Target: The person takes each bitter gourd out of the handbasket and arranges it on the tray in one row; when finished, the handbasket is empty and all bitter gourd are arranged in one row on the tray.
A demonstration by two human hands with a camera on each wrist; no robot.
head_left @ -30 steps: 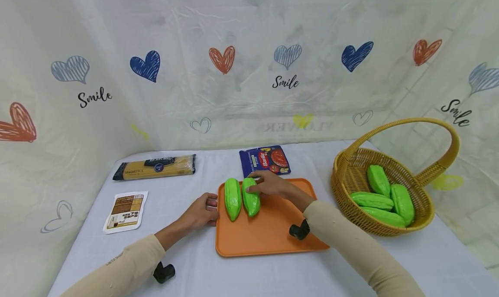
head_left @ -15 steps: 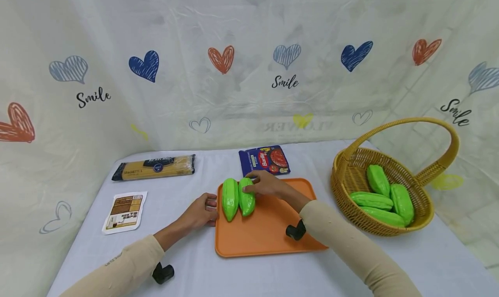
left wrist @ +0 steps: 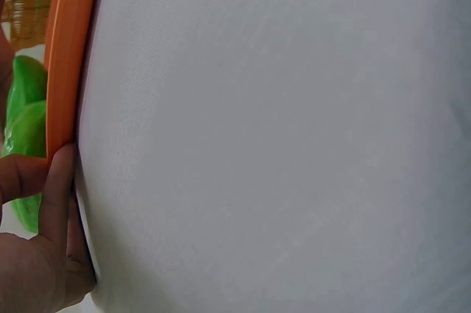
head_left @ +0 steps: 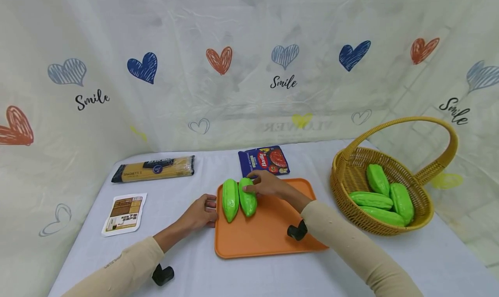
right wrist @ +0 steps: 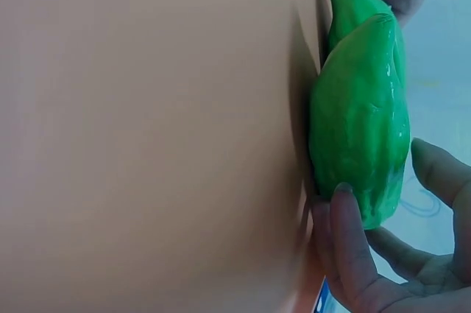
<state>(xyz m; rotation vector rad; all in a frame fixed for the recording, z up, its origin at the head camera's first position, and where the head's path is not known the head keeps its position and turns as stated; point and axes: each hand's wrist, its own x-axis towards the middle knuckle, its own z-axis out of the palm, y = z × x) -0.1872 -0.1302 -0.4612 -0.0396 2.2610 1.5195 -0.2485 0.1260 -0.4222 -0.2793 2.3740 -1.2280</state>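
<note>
An orange tray [head_left: 269, 232] lies on the table, and two glossy green ridged fruits with pointed ends are side by side on its left part. My left hand [head_left: 203, 212] holds the tray's left edge, its fingers bent against the rim and partly beneath it in the left wrist view. My right hand [head_left: 266, 183] has its fingers around the blunt far end of the right-hand green fruit [head_left: 248, 200]. In the right wrist view, fingertips touch that fruit's side, while the thumb is close to it. The other green fruit [head_left: 230, 201] sits to its left, with a narrow gap at the pointed ends.
A wicker basket [head_left: 338, 193] with a tall handle stands at the right, holding several similar green fruits. Behind the tray lies a blue Barilla sauce pouch [head_left: 269, 159]. A spaghetti pack [head_left: 153, 169] and a white-and-brown packet [head_left: 124, 214] are at the left.
My right hand has shifted the right-hand green fruit left toward the other. Since half a second ago its pointed end has swung slightly right. My left hand has stayed at the tray edge.
</note>
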